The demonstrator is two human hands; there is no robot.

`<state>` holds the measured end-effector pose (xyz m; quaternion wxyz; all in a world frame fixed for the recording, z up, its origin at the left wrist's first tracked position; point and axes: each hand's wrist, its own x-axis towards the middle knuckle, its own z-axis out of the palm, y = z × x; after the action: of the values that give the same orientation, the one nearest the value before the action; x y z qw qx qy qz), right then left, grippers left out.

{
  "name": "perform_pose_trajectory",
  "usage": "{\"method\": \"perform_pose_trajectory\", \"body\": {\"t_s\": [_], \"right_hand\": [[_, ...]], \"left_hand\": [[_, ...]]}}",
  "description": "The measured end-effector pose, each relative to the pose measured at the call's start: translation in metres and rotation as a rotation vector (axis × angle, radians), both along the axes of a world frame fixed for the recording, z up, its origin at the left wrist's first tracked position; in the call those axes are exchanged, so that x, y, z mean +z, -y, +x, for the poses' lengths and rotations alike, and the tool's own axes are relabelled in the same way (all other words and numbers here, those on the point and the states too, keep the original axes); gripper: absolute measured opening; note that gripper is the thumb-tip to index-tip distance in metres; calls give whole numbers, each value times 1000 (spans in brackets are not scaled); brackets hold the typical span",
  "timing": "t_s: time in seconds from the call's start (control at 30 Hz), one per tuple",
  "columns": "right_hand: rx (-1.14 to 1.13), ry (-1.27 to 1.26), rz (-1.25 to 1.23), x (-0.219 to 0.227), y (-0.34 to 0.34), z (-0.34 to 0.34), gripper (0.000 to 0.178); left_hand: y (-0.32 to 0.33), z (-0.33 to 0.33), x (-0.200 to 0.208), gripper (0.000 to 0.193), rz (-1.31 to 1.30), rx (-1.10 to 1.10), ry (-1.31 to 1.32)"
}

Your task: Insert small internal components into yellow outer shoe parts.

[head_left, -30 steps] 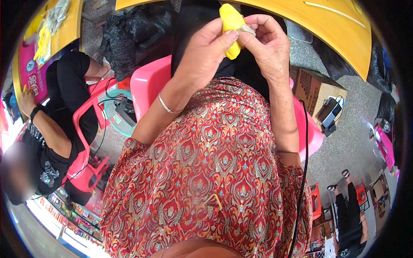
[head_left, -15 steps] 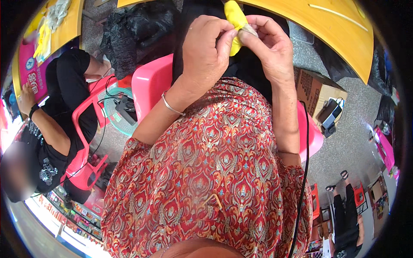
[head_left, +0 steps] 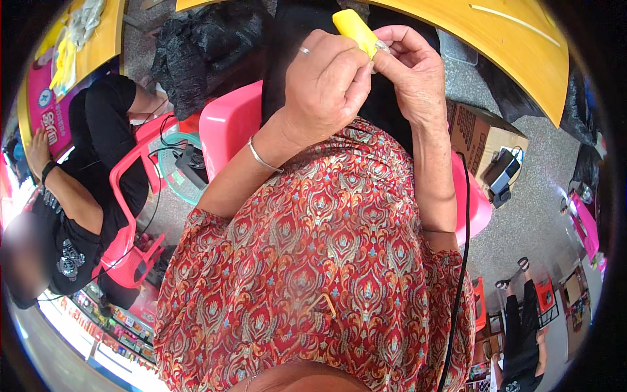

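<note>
Between my hands, over my dark-clothed lap, is a soft yellow roll-shaped piece with a rounded upper end. My left hand is closed round its lower end, the fingers curled and a ring showing on one. My right hand pinches the same end between thumb and fingers, where a small greyish bit shows at the fingertips. The lower part of the yellow piece is hidden behind the fingers, and what exactly it is I cannot make out.
A yellow tabletop curves across the far side. Black plastic bags lie at the far left. A cardboard box with a black device stands at right. Left, another person sits by a pink chair; yellow pieces lie on that table.
My left hand has turned over and closed more, its back now showing. The yellow piece has tilted leftward and sits slightly lower. My right hand keeps its pinch nearly in place.
</note>
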<state>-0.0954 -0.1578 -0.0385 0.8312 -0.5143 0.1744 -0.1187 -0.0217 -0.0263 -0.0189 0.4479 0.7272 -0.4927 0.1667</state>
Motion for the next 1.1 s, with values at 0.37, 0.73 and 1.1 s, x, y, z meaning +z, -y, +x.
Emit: {"method": "perform_pose_trajectory", "body": {"t_s": [0.37,0.73,1.1], "right_hand": [[-76,-27,-34,-6,-1,3,20],[98,68,0,6,12,0,29],[17,13,-83,15,1,1,23]], "left_hand": [[-3,2,-9,25,-455,-107,-1516],[4,-3,-4,33,-645,-309,-1827],[-2,-9,14,37,-396,-294,-1619]]}}
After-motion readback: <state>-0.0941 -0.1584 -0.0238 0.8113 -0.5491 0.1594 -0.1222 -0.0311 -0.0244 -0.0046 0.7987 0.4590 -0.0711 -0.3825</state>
